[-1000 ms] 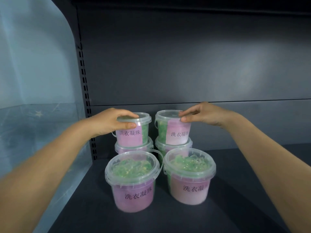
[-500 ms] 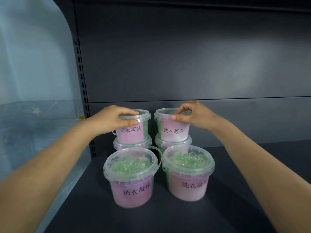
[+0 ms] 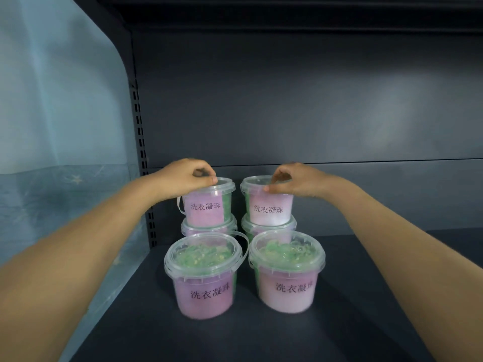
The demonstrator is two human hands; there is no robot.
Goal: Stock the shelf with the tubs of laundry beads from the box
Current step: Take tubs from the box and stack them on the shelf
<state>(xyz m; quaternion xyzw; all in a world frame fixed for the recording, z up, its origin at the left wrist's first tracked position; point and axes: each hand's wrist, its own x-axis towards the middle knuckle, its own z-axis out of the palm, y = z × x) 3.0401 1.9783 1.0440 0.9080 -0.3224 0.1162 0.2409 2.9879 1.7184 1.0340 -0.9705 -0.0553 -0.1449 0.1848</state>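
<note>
Several clear tubs of green laundry beads with pink labels stand on the dark shelf. Two sit in front: a purple-labelled tub and a pale pink one. Behind them are two stacks of two. My left hand grips the lid rim of the top left rear tub. My right hand pinches the lid rim of the top right rear tub. The lower rear tubs are mostly hidden. The box is out of view.
The shelf's dark back panel rises right behind the stacks. A slotted upright and a pale blue side panel close off the left. Another shelf board hangs overhead. Bare shelf surface lies to the right of the tubs.
Both hands have shifted from flat over the lids to a fingertip grip on the rims of the top rear tubs, whose labels have turned more to the front. The view has moved closer.
</note>
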